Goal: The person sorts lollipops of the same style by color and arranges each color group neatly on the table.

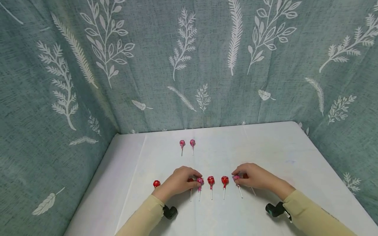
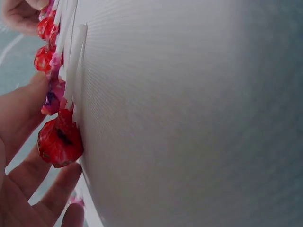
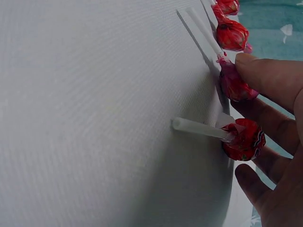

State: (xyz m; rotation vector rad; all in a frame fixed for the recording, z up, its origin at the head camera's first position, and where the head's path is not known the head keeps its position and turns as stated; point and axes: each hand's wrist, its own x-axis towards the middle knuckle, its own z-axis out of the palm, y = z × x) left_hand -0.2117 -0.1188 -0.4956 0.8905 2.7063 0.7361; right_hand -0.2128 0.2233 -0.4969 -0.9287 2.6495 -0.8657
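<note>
Hands work a near row of small red- and pink-wrapped lollipops with white sticks on the white cloth-covered table [image 1: 295, 147]. Left hand [image 1: 177, 182] lies fingers curled over a red-wrapped lollipop [image 1: 190, 180], thumb tip touching a pink-wrapped lollipop [image 1: 200, 181] just beside it; whether it pinches either one cannot be told. Right hand [image 1: 254, 177] touches a pink lollipop [image 1: 236, 178] with a fingertip, another red lollipop [image 1: 245, 176] tucked under its fingers; a firm grip is not clear. Between the hands lie two red lollipops [image 1: 211, 180] and [image 1: 225, 180], sticks toward the near edge. One red lollipop [image 1: 156, 183] lies apart at the left.

Judged progress: the near row looks mostly lined up, with pink ones mixed among red; two pink lollipops [image 1: 182, 143] and [image 1: 192, 142] already lie side by side farther back. The remaining pinks look not yet sorted out.

Black wrist-worn cameras [image 1: 169, 211] sit near. Teal curtain with white leaf print [image 1: 189, 65] closes off the far and side edges. Nothing blocks the space between the rows.
</note>
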